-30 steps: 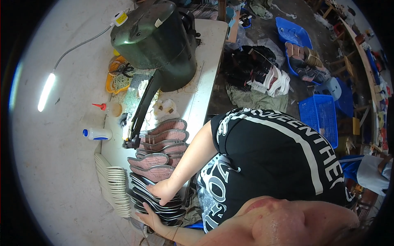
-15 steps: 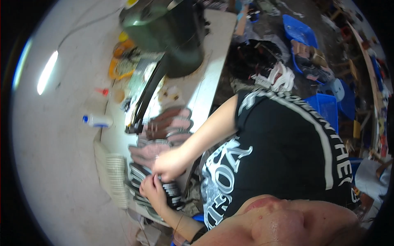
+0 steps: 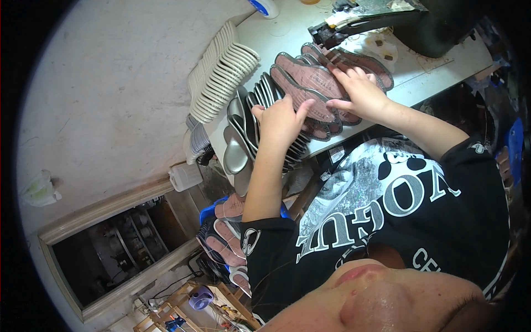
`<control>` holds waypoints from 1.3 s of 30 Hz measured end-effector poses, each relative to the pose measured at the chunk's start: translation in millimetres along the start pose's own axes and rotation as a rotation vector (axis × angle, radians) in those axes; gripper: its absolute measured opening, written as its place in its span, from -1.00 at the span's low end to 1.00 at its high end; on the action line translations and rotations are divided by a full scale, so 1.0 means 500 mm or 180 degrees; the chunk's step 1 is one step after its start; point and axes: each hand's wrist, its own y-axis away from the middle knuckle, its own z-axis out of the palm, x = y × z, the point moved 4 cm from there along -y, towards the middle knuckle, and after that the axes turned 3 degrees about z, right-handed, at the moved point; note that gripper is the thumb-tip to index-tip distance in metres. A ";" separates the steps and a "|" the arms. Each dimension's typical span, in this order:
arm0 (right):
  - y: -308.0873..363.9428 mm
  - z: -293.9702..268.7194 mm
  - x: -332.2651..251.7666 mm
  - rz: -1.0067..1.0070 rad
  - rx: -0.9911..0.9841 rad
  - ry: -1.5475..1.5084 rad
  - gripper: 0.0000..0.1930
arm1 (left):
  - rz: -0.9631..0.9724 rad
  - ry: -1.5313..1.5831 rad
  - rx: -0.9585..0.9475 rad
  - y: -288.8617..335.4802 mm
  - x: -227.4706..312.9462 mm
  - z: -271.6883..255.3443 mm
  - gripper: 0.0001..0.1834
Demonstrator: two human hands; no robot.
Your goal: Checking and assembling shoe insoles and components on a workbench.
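Note:
Pinkish, dark-rimmed insoles [image 3: 301, 91] lie overlapping in a pile on the white tabletop. Resting on them is my right hand [image 3: 362, 93], fingers stretched out over the farther insoles and thumb held apart. My left hand [image 3: 281, 122] is spread at the left edge of the pile, its thumb beside the nearest pink insole. Under and around it stands a row of thin black shoe soles [image 3: 266, 91], pressed close together on edge. Glossy grey soles [image 3: 236, 156] lean at the left end of that row. Neither hand grips anything that I can see.
Cream soles [image 3: 224, 72] stand in a long row along the wall. A dark machine arm [image 3: 370, 23] reaches over the table's far side. Below the table's left end, a blue bin [image 3: 208, 210] holds more insoles, near a white jug [image 3: 186, 177].
The view has swung toward the left end of the table. My hands, close together over the black soles before, are now apart; the right one has moved onto the pink insoles.

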 end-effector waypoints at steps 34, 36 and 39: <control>-0.004 0.012 -0.087 -0.0444 -0.0117 -0.1371 0.34 | -0.1230 0.4910 0.0091 -0.038 -0.097 0.000 -0.63; -0.002 0.019 -0.107 -0.0395 -0.0143 -0.0882 0.32 | -0.1264 0.5078 0.0151 -0.036 -0.095 -0.023 -0.61; -0.004 0.021 -0.107 -0.0366 -0.0428 -0.0850 0.25 | -0.1328 0.5092 0.0138 -0.030 -0.093 -0.022 -0.59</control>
